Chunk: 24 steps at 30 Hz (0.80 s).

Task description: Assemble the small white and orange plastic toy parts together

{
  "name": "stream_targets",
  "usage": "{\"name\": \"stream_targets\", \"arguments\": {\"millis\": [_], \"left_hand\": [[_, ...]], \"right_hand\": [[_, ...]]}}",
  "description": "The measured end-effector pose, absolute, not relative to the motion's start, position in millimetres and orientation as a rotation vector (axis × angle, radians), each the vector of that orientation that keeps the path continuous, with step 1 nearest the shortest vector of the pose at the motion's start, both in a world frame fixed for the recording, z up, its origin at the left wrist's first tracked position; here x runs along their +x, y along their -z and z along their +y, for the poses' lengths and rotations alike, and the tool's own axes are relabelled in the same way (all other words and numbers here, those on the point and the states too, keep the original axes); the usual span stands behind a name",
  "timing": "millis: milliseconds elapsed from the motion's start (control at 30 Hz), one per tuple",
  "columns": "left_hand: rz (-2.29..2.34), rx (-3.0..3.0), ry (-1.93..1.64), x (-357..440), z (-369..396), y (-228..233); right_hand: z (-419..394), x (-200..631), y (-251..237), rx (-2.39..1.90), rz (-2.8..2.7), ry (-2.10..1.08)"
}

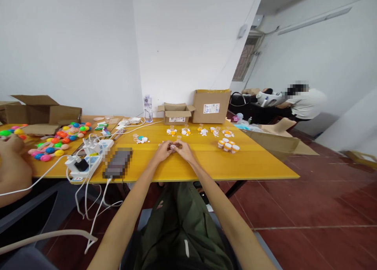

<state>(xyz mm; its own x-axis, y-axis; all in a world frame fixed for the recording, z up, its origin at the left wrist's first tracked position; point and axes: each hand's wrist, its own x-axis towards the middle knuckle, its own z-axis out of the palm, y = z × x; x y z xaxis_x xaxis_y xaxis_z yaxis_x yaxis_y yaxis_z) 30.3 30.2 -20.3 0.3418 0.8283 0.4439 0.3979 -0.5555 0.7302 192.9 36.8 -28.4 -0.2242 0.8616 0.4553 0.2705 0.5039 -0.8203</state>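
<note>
Left of the grip lie loose small parts [140, 139], unassembled. At the centre, the left hand [163, 151] and right hand [184, 149] meet fingertip to fingertip, pinching one small pale piece [172, 146] between them above the yellow table [259, 164]. Beyond lie more scattered pieces [200, 131]; right of the hands, several capped little pots [228, 145] look finished.

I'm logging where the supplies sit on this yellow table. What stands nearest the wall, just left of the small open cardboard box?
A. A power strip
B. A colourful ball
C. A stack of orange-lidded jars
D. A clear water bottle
D: a clear water bottle stands upright at the table's far edge, just left of the small open box.
</note>
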Motion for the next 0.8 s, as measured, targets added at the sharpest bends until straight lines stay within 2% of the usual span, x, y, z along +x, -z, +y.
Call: {"name": "stream_targets", "arguments": {"millis": [800], "left_hand": [[1.079, 2.11, -1.124, 30.4, 26.7, 15.4]], "right_hand": [[40.7, 191.6, 31.0, -0.985, -1.789, -0.762]]}}
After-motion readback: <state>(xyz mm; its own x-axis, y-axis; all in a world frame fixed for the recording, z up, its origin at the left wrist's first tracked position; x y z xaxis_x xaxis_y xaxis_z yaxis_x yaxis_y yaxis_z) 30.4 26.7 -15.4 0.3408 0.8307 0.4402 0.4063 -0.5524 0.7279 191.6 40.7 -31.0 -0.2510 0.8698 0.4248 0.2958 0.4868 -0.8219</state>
